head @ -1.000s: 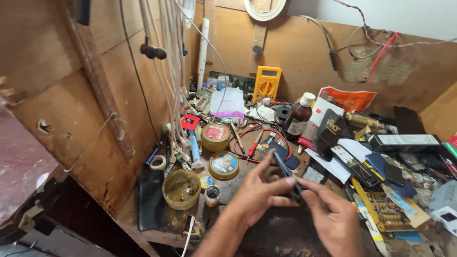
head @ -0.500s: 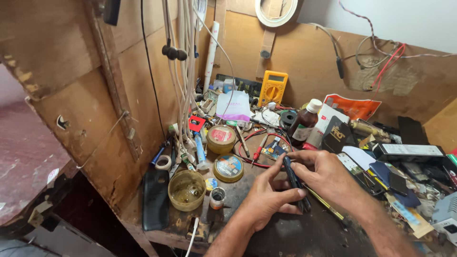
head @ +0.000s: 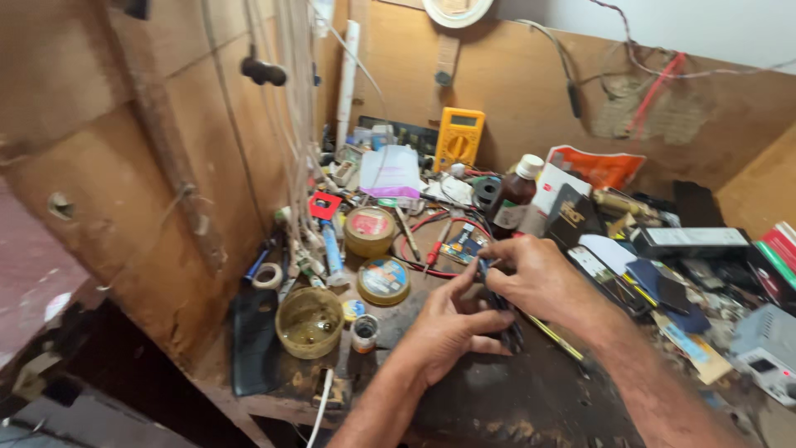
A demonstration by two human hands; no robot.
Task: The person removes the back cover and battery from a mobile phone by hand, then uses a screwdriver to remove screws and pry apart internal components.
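Note:
Both of my hands meet over the middle of a cluttered wooden workbench (head: pixel 531 406). My left hand (head: pixel 452 328) and my right hand (head: pixel 539 278) together grip a thin dark device (head: pixel 502 319), which looks like a phone held on edge; most of it is hidden by my fingers. Just beyond my hands lie a small blue circuit board (head: pixel 463 246) and red test leads (head: pixel 423 249). A yellow-handled tool (head: pixel 554 340) lies under my right forearm.
Two round tins (head: pixel 371 231) (head: pixel 383 280), a yellow tub (head: pixel 309 322) and a small jar (head: pixel 363 333) stand left of my hands. A yellow multimeter (head: pixel 458 138), a brown bottle (head: pixel 514 199), boxes and phones crowd the back and right. Cables hang on the left wall.
The view has swung slightly left and closer. My hands stay together on the dark device, with my right hand now curled more over its top end.

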